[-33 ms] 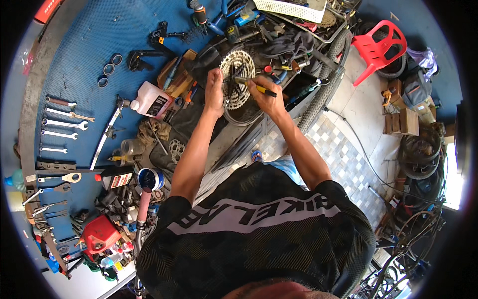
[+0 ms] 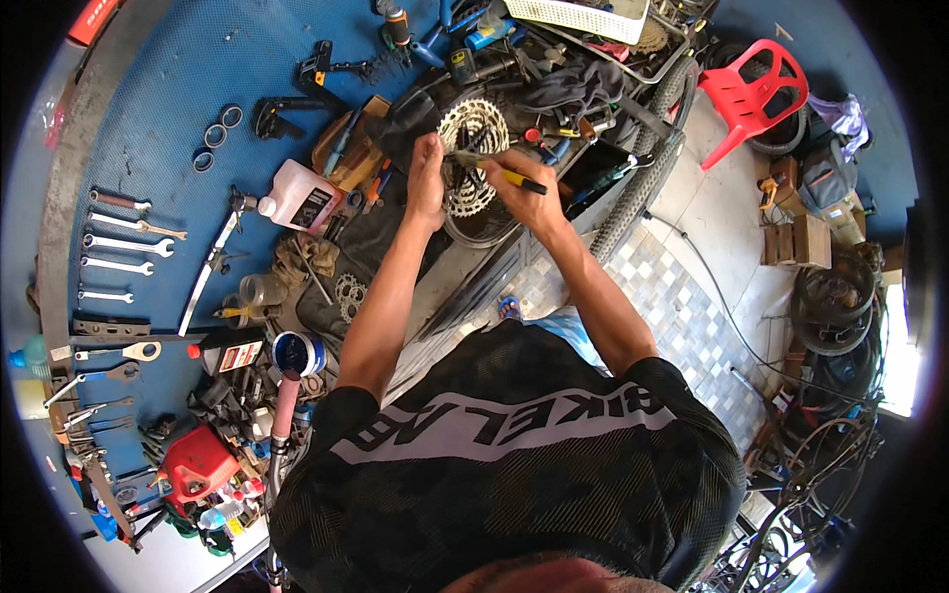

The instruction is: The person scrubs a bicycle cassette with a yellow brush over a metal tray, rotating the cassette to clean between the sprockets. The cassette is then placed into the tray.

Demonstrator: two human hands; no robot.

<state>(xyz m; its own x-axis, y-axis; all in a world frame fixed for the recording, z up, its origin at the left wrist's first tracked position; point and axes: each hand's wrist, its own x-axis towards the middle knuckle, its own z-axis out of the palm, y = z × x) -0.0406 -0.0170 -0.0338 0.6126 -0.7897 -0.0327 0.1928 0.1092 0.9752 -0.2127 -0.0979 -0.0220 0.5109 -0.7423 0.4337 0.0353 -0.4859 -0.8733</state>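
Observation:
A bicycle cassette [image 2: 491, 121] of stacked toothed sprockets is tilted up above a round metal basin [image 2: 484, 240]. My left hand [image 2: 427, 183] is closed on the cassette's left side; the fingertips are partly hidden behind it. In my right hand [image 2: 529, 190] is a brush [image 2: 522, 181] with a yellow and black handle. Its head lies across the sprockets near the cassette's middle, and the bristles are hard to make out. A black cloth [image 2: 400, 128] lies just beyond my left hand.
A pinkish-white jug [image 2: 301, 198] and a loose chainring [image 2: 349, 296] lie left of my left forearm. Several wrenches [image 2: 129, 245] line the blue mat. A bicycle tyre [image 2: 633, 203] curves along the right side, with a red chair [image 2: 756, 94] beyond. A blue-and-white tub [image 2: 300, 354] stands lower left.
The brush head has shifted slightly left and up across the sprockets, with my right hand moving a little left. The cassette has turned or shifted slightly to the right.

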